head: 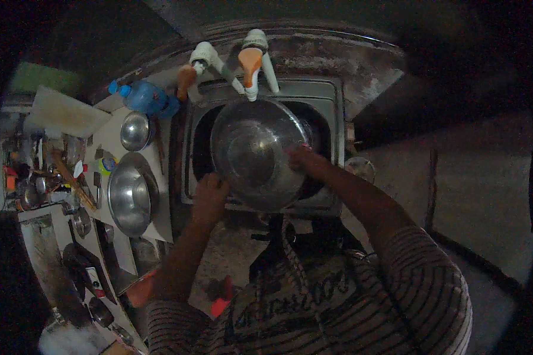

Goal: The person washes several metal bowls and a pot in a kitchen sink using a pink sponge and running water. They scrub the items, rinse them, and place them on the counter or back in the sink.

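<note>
A large round metal bowl (257, 151) rests over the basin of a metal sink (340, 133), under a white tap with an orange handle (250, 66). My left hand (211, 195) grips the bowl's rim at its lower left, fingers curled. My right hand (303, 160) lies against the right part of the bowl, over its inner side. Something small and pinkish shows at its fingers, too dim to name. Whether the bowl holds water cannot be told.
Left of the sink, a counter bears a large metal basin (129, 195), a smaller metal bowl (135, 131) and blue plastic bottles (146, 98). A second white tap (204, 55) stands behind the sink. Utensils crowd the far left.
</note>
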{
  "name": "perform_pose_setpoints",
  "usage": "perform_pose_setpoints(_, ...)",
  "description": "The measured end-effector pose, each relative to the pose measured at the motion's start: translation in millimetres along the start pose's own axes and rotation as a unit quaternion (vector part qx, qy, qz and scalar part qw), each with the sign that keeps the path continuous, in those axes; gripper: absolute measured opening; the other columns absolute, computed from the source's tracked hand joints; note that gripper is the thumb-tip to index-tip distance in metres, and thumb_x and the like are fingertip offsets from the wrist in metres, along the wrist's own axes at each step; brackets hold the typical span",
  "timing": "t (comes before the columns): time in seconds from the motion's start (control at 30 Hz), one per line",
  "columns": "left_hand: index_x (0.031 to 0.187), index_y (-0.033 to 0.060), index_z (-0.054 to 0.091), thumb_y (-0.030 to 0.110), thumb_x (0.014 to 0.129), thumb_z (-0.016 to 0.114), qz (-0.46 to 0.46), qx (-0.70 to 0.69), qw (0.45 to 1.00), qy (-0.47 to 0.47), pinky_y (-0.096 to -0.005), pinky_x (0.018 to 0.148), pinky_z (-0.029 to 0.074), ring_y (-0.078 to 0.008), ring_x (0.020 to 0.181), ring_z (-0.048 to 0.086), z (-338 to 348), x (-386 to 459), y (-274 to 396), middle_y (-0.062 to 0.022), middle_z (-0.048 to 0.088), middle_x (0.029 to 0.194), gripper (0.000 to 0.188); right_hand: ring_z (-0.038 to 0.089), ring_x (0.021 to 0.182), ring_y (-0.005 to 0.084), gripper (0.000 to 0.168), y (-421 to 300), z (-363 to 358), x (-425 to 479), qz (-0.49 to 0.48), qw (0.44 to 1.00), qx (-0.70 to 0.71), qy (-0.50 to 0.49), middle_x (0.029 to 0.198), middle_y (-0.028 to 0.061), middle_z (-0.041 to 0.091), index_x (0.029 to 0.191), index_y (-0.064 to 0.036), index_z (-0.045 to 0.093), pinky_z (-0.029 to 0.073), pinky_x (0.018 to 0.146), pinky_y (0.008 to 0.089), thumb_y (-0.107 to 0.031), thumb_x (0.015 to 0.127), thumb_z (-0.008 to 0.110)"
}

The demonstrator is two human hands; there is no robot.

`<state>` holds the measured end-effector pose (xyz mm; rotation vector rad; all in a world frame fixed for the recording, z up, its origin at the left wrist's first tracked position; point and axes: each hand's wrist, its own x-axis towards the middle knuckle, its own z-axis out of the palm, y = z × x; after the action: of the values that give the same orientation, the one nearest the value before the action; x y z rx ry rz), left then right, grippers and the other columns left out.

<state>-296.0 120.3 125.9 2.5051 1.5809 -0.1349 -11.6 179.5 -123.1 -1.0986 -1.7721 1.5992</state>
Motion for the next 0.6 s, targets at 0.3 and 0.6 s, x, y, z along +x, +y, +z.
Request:
perform_pose_setpoints(0.3,0.087,0.0032,0.058,0.014,0.063,0.061,0.278,0.174,0.944,-0.022,-0.0422,0.083,0.043,-0.0298,0.095,0.053,-37,62,13,-0.0145,0.057,0.088,0.026,0.054,0.086,0.0239,0.027,-31,-26,-20,-0.06,0.932,-0.351,-0.071,0.094,0.0082,0.056,0.106,-0.006,0.054,0.039,0.086,0.0359,-0.013,0.081,0.045)
perform_pose_setpoints(0.6,0.081,0.002,0.058,0.028,0.088,0.039,0.088,0.041,0.993,-0.066,-0.0446,0.069,0.046,-0.0324,0.074,0.058,-62,100,28,-0.0178,0.059,0.078,0.033,0.057,0.079,0.0183,0.017,-117,-86,-70,0.067,0.921,0.291,0.25,0.086,0.0073,0.059,0.099,-0.004,0.051,0.045,0.064,0.027,-0.015,0.088,0.044)
